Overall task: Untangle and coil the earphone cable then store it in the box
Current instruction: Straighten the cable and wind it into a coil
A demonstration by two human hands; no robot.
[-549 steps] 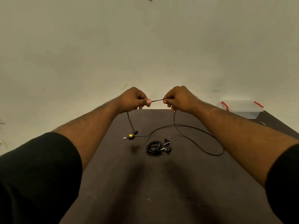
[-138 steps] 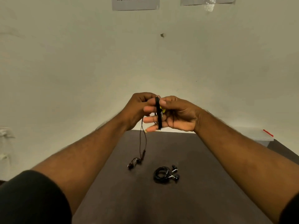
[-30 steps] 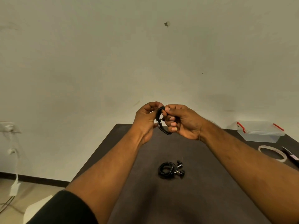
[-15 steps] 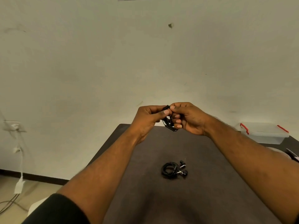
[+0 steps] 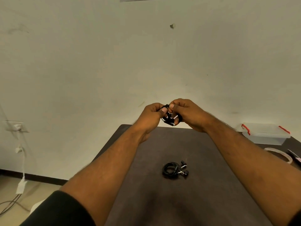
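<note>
Both hands are raised above the far end of the dark table [image 5: 203,201], close together. Between them is a small black coil of earphone cable [image 5: 169,121], mostly hidden by fingers. My left hand [image 5: 152,116] pinches the coil from the left with thumb and fingers. My right hand [image 5: 185,113] grips it from the right, fingers curled round the loops. A second black earphone [image 5: 174,171], coiled, with its buds at the right, lies on the table below. The clear plastic box [image 5: 265,134] with red latches and its lid on stands at the far right.
A pale ring-shaped object [image 5: 280,154] and a dark flat item [image 5: 294,156] lie on the table's right edge near the box. A wall socket with white cables [image 5: 19,144] hangs on the wall at left, and the floor is below.
The long cable seen earlier is wound into a small coil. Over the last second both hands closed tighter around it and came together; the view shifted slightly.
</note>
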